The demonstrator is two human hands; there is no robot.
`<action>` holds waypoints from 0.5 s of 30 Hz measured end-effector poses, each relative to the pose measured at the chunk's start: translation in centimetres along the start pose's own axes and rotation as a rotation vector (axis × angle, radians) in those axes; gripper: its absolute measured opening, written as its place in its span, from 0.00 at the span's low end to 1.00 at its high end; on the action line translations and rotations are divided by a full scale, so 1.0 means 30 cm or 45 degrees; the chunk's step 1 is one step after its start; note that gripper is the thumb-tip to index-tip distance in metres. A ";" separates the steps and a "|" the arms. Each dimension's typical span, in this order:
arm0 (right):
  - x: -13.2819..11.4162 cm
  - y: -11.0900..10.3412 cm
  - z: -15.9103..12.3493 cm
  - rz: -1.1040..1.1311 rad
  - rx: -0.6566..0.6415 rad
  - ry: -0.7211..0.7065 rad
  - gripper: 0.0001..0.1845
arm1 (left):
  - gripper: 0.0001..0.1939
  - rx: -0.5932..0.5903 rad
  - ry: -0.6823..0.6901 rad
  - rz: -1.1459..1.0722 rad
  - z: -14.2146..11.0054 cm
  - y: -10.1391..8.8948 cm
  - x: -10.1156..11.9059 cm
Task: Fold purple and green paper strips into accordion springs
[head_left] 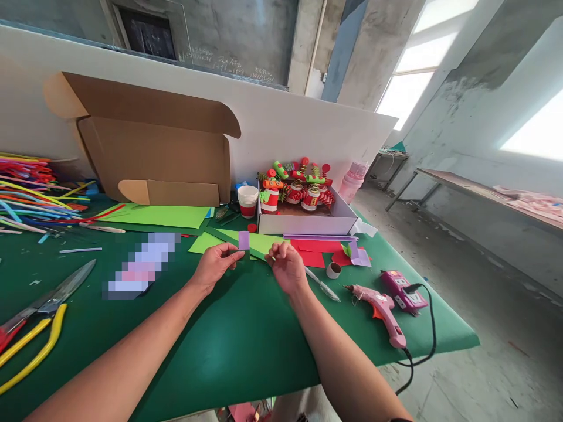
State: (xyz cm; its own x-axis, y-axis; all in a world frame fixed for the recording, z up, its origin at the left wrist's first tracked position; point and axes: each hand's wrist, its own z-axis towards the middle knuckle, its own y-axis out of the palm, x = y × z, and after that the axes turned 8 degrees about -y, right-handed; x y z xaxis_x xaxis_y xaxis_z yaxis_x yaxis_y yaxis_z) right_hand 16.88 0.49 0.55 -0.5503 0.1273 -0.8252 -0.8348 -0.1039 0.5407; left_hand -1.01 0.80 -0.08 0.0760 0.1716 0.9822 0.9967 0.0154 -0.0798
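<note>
Bare green tabletop (233,346) lies open between the forearms, nearest the person. On the right, the pink glue gun (382,310) and its looping black cord (433,328) block a low sweep (the purple box (403,292) just beyond adds to it). The white tray's wall (308,225) and the paper cups (247,202) obstruct the far side.

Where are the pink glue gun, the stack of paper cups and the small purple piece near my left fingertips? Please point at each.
Pink glue gun (393,328): head view, on its handle.
Stack of paper cups (247,211): head view, on the red band.
Small purple piece (243,240): head view, on its middle.
</note>
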 end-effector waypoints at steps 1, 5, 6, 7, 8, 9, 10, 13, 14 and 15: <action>-0.004 -0.003 0.000 0.016 0.000 0.006 0.16 | 0.26 0.000 -0.008 -0.008 -0.001 0.000 0.002; -0.004 0.008 -0.006 -0.048 0.006 0.068 0.17 | 0.25 -0.005 -0.017 -0.020 -0.005 0.000 0.009; 0.001 0.012 -0.007 -0.099 0.022 0.074 0.16 | 0.25 -0.008 -0.015 -0.020 -0.006 0.000 0.010; 0.007 0.017 -0.007 -0.155 0.034 0.078 0.15 | 0.25 -0.011 -0.013 -0.020 -0.006 0.000 0.011; 0.014 0.020 -0.007 -0.212 0.041 0.081 0.16 | 0.24 -0.012 -0.011 -0.021 -0.006 0.001 0.011; 0.020 0.022 -0.007 -0.268 0.047 0.082 0.18 | 0.24 -0.015 -0.008 -0.023 -0.006 0.001 0.010; 0.026 0.024 -0.007 -0.326 0.052 0.078 0.20 | 0.24 -0.018 -0.005 -0.026 -0.005 0.001 0.008; 0.044 0.026 -0.011 -0.481 0.067 0.049 0.17 | 0.23 -0.026 0.009 -0.031 -0.003 0.002 0.001; 0.050 0.028 -0.013 -0.497 0.063 0.052 0.17 | 0.23 -0.028 0.012 -0.029 -0.002 0.002 -0.001; 0.056 0.030 -0.016 -0.488 0.053 0.065 0.17 | 0.23 -0.031 0.014 -0.027 -0.002 0.002 -0.002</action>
State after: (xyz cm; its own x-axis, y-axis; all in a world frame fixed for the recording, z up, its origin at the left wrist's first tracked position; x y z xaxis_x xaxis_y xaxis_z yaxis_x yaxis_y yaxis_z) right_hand 15.21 0.15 -0.43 -0.1979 0.1001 -0.9751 -0.9802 -0.0181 0.1971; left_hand -0.94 0.72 -0.15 0.0547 0.1607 0.9855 0.9985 -0.0046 -0.0546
